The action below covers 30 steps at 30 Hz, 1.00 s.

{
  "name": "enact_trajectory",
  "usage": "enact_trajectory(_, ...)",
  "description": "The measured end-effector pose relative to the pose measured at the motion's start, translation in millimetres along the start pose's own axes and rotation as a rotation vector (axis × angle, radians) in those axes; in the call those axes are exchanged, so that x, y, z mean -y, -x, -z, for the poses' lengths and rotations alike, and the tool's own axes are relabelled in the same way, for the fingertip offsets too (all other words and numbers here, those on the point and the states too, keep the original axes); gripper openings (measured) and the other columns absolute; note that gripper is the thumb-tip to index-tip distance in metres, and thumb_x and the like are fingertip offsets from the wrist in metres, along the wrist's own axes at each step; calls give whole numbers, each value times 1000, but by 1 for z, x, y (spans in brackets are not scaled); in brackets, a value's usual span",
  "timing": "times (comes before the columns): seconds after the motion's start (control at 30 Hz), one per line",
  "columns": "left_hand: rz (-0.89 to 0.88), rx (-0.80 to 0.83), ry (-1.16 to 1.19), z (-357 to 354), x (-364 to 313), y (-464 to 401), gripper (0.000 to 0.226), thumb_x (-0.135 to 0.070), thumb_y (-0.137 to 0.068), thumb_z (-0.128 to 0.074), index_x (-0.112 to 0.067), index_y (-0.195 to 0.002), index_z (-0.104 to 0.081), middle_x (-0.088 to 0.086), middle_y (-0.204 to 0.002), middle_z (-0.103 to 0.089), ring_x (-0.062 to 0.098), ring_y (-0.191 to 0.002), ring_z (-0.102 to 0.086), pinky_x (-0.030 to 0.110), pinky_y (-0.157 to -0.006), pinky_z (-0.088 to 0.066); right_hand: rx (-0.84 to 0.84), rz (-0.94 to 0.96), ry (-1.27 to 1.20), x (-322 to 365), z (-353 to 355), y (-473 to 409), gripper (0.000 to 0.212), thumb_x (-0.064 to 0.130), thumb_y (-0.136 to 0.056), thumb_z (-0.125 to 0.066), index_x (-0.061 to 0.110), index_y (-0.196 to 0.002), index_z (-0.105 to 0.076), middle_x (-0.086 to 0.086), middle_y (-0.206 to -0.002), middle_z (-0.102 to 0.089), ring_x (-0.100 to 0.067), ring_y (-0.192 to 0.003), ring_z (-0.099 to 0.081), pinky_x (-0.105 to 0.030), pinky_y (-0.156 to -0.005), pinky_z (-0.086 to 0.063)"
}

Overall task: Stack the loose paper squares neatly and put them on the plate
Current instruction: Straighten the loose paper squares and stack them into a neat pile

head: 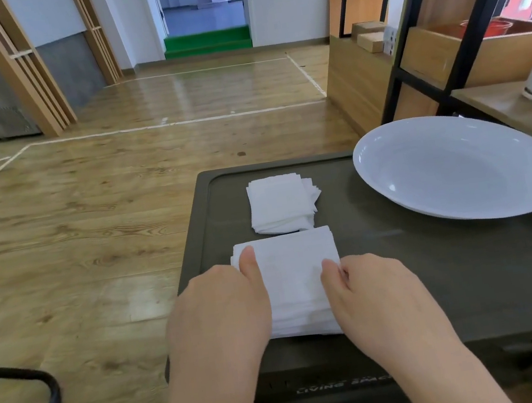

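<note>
Fingers of both hands close on the nearer stack of paper squares [298,282] from its two sides: the left hand [219,313] lays its thumb on the top sheet with the other fingers hidden beneath, and the right hand [377,295] pinches the right edge. The stack lies on the dark surface [439,279]. A second, looser stack [280,204] sits just beyond it. The white plate [458,167] stands at the far right, bare.

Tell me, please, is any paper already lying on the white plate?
No, the plate holds nothing, and both paper stacks sit on the dark table.
</note>
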<state>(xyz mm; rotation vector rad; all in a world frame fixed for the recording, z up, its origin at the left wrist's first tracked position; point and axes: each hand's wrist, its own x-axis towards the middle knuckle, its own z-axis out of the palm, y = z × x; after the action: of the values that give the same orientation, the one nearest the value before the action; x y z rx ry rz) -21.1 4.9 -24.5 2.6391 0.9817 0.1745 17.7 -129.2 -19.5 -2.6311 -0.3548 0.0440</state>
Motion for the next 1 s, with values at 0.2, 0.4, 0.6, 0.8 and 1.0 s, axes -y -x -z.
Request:
enact_trajectory(0.2,-24,-26,-10,0,2,0,62,-47,-98,-12,-14,-55,-43,0,-53,-46,12,-50,-43,28,-45,-26,18,98,129,4,-4,2,45,41,-98,-26,17,-60,-30,4,-57,-35,-10,-44,-31,-22,-40,-18)
enact_trajectory(0.4,15,34,22,1,7,-7,64,-49,-98,-13,-13,-54,-44,1,-53,-48,15,-51,-46,28,-45,-28,19,8,-2,-7,4,-7,51,44,-93,-36,10,-55,-41,-3,-50,-48,-17,-46,-45,-26,-42,-34)
enact_trajectory(0.6,29,-34,107,12,18,-15,66,-49,-98,-17,-9,-57,-51,4,-55,-54,17,-55,-50,30,-47,-29,-83,21,-104,-16,13,-91,27,31,-90,-52,10,-88,-68,-3,-79,-67,-12,-73,-58,-15,-49,-32)
enact_trajectory(0.8,29,-121,179,20,24,-18,61,-49,-97,-22,-16,-67,-64,-1,-56,-56,10,-54,-47,26,-46,-28,122,-56,4,-1,-14,-148,35,38,-91,-48,6,-98,-61,0,-65,-49,-10,-55,-44,-24,-50,-32)
enact_trajectory(1.0,37,-180,226,23,24,-20,46,-53,-94,-31,-29,-58,-47,-7,-53,-55,7,-53,-49,25,-45,-28,97,-82,32,2,-20,-159,25,27,-85,-57,10,-68,-50,-2,-64,-52,-12,-53,-45,-23,-44,-28)
